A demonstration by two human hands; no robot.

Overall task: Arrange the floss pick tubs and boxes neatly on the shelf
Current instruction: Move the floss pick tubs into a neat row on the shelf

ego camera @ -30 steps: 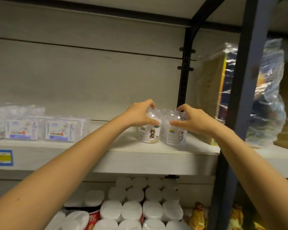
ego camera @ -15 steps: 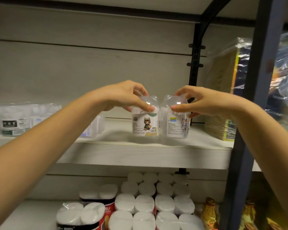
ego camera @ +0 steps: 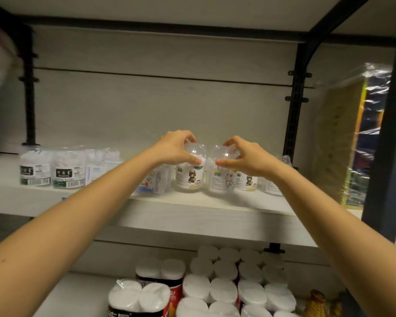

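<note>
Left hand [ego camera: 176,148] and right hand [ego camera: 242,156] pinch from above the left tub [ego camera: 190,177] and right tub [ego camera: 222,181], set side by side on the shelf [ego camera: 192,216]; the placing step seems in hand, and next comes letting go and squaring them with the neighbouring tubs [ego camera: 246,181]

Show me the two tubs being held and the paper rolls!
Left held tub [ego camera: 188,178]: head view, on its cartoon label.
Right held tub [ego camera: 222,183]: head view, on its label.
Paper rolls [ego camera: 223,290]: head view, on one roll's white top, lower shelf.
</note>
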